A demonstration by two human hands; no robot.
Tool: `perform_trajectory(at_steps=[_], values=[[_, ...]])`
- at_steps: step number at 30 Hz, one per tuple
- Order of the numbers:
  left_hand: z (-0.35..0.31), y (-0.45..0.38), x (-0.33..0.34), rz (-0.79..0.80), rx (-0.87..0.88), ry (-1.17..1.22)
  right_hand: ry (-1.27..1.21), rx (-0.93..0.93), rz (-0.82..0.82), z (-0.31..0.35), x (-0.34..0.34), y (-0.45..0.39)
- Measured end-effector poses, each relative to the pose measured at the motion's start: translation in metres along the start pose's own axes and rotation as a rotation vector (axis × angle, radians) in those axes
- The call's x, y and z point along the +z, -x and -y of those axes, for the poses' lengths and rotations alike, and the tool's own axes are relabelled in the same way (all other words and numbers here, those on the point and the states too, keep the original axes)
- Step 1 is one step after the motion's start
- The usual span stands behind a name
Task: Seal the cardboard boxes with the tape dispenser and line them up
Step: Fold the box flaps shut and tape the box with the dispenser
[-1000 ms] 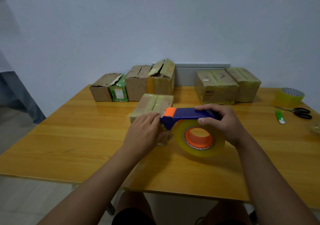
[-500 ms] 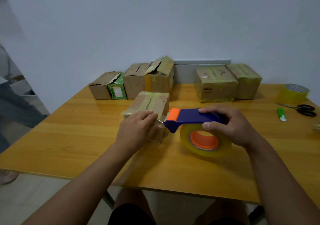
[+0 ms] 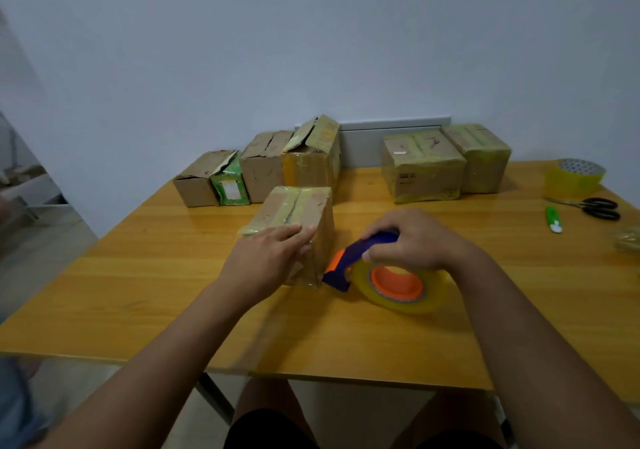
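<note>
Cardboard box (image 3: 294, 220) sits mid-frame on the surface (image 3: 138, 275). Our left hand (image 3: 266, 261) lies flat on its near top edge, and our right hand (image 3: 412, 241) grips the tape dispenser (image 3: 377, 272), its nose at the box's lower right corner. We'd judge: keep tape taut, press the end down, tear clean. Unsealed boxes (image 3: 256, 171) upper centre-left, taped boxes (image 3: 443, 161) upper right, neither obstructing. Scissors (image 3: 595, 206), spare roll (image 3: 573, 178) far right.
</note>
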State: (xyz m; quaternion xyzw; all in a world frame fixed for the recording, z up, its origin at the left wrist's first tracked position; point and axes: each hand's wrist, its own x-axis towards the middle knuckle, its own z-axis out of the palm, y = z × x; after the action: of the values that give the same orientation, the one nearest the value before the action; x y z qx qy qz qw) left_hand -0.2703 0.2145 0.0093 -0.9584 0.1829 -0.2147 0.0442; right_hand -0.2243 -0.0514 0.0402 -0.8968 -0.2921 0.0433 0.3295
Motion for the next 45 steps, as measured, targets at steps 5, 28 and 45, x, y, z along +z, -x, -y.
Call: perform_trajectory(at_steps=[5,28,45], values=[[0.001,-0.003,-0.003,0.042,-0.006,0.030,-0.267,0.070,-0.329,-0.019,-0.001,0.017],[-0.026,-0.005,0.012,-0.175,-0.273,0.110,-0.186,0.045,-0.978,-0.011,0.101,-0.016],[-0.005,-0.025,-0.021,0.135,-0.234,0.321,-0.227,-0.028,-1.004,-0.019,0.109,-0.009]])
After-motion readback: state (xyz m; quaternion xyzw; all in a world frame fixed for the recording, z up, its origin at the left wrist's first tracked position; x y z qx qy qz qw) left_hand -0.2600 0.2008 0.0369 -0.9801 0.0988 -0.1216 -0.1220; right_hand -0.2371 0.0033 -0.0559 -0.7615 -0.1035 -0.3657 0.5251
